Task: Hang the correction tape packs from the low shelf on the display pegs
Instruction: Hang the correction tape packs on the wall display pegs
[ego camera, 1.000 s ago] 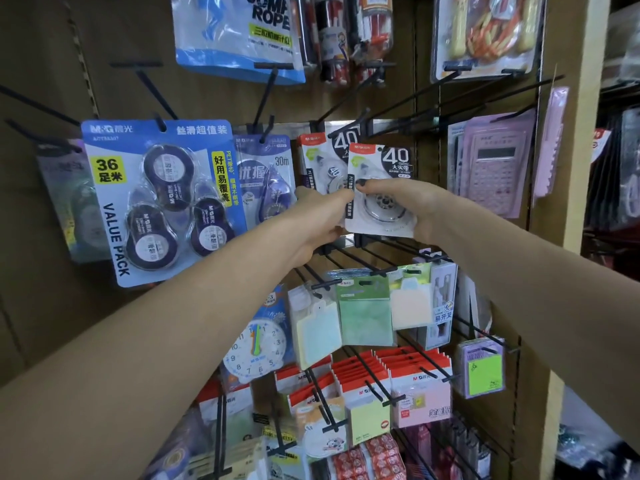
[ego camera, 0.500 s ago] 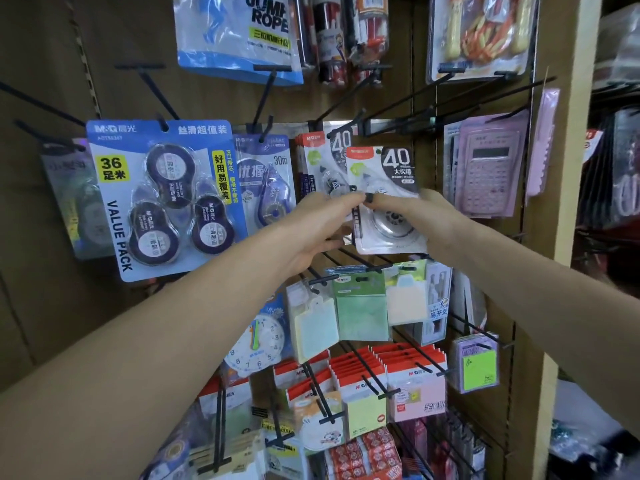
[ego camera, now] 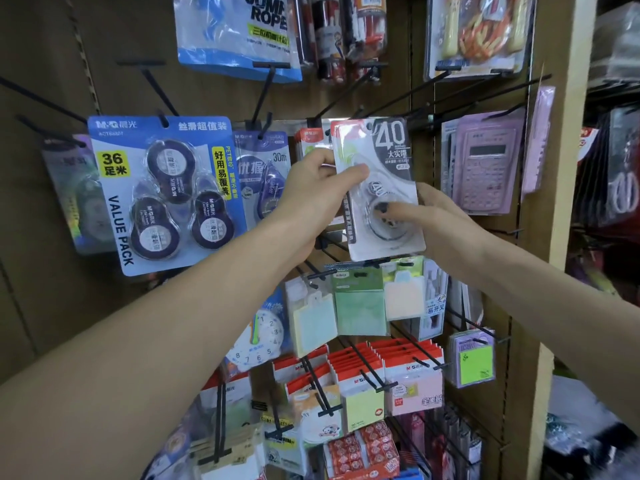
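Both hands are holding one tape pack (ego camera: 381, 188) up against the pegboard (ego camera: 104, 81), beside the blue value pack (ego camera: 166, 192). The left hand (ego camera: 311, 199) is pinching its left edge, thumb on the front, while the right hand (ego camera: 440, 220) is gripping its lower right side, thumb across the blister

Correction tape pack (ego camera: 377, 188) seemingly before hung packs (ego camera: 308, 142); calculator (ego camera: 483, 168) right.

1. Backing: a brown display panel (ego camera: 104, 57) carries rows of black pegs (ego camera: 346, 98).
2. Right edge: a pale wooden upright post (ego camera: 568, 168).
3. Beyond the post: dim shelves (ego camera: 616, 98) hold blurred goods.
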Motion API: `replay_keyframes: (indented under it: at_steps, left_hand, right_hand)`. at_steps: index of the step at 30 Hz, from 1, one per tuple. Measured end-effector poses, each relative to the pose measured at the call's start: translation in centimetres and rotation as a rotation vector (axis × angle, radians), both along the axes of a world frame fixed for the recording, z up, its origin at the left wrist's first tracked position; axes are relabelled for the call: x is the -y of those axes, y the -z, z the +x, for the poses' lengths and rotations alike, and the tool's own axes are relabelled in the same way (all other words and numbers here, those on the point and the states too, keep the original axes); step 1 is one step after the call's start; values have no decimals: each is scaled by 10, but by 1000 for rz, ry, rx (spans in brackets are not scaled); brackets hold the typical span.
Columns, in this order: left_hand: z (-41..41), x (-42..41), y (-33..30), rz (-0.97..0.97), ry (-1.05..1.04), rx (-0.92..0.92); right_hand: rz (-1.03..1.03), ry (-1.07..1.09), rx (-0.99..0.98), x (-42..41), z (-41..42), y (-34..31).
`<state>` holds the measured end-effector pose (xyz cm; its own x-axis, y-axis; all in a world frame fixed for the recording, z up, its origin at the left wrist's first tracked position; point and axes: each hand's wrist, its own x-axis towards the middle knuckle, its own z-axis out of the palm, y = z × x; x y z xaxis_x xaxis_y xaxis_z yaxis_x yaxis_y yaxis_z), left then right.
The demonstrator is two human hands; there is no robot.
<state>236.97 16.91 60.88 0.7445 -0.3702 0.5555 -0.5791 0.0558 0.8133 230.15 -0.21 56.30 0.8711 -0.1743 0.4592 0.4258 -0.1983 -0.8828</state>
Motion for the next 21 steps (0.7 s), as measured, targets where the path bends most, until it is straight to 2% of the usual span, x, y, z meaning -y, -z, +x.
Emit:
replay_keyframes:
  at_steps: [3,10,21]
  left_hand:
    - [3,-1,-5,-25,4,13]
    - [3,2,-18,-36,-11,12]
    - [13,6,-28,-28,-28,-17]
  right_hand:
    - [106,19,6,4,2,-1]
    - [158,69,78,-2,4,-10]
    - [304,18,17,-8,13,-15]
